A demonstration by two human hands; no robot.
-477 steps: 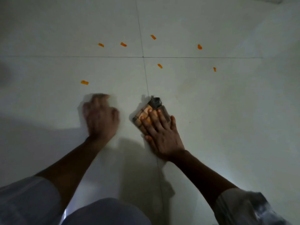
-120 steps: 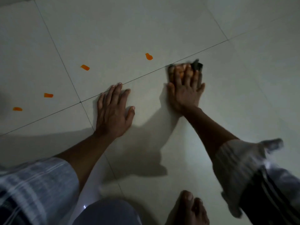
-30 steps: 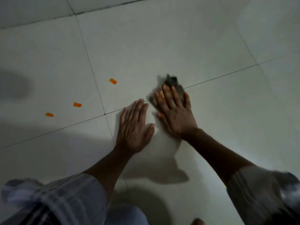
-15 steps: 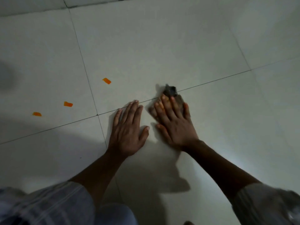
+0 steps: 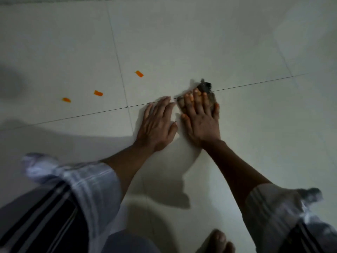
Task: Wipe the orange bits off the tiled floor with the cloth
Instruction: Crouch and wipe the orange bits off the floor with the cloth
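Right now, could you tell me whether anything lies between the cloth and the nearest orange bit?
Nothing visible does: only bare tile separates the cloth, pressed under the right hand, from the nearest orange bit. The left hand lies flat beside the cloth, its fingers just short of that path.

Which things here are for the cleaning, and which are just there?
For the job:
- dark crumpled cloth under the right hand
- small orange bits, three in view
- pale tiled floor

Just there:
- left hand, flat on the floor
- bare foot
- striped white sleeves
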